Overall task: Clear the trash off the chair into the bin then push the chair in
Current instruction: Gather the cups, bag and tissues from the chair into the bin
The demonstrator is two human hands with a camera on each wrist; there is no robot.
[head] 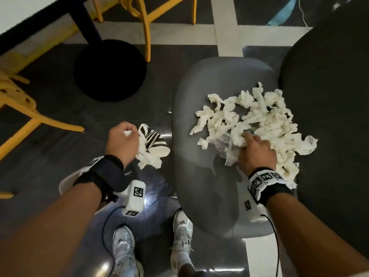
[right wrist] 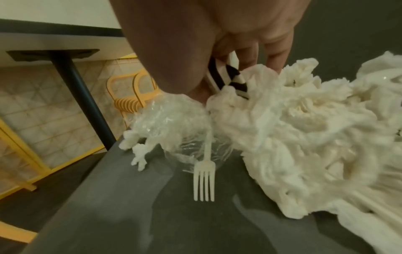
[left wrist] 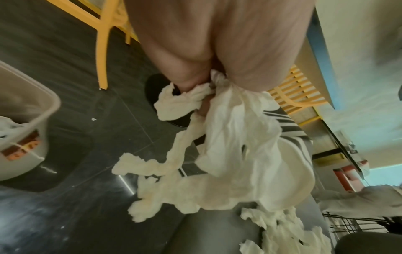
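Note:
A grey chair seat (head: pixel 209 196) carries a heap of crumpled white tissues (head: pixel 265 114). My right hand (head: pixel 255 150) is dug into the near side of the heap. Its fingers (right wrist: pixel 250 56) curl round tissue and a black-and-white striped scrap (right wrist: pixel 228 80). Clear plastic wrap (right wrist: pixel 169 120) and a white plastic fork (right wrist: pixel 204 180) hang just below that grip. My left hand (head: pixel 123 140) is over the floor left of the seat. It grips a bundle of tissues (left wrist: pixel 228 146) with a striped paper piece (head: pixel 153 140). The white bin (left wrist: pixel 28 120) stands on the floor, seen in the left wrist view.
A black round table base (head: pixel 109 70) stands ahead on the left, under a white tabletop. Yellow chairs (head: pixel 147 27) (head: pixel 20 108) stand around it. A dark rounded chair back (head: pixel 329 116) rises right of the seat. My white shoes (head: pixel 123 246) are near the chair's base.

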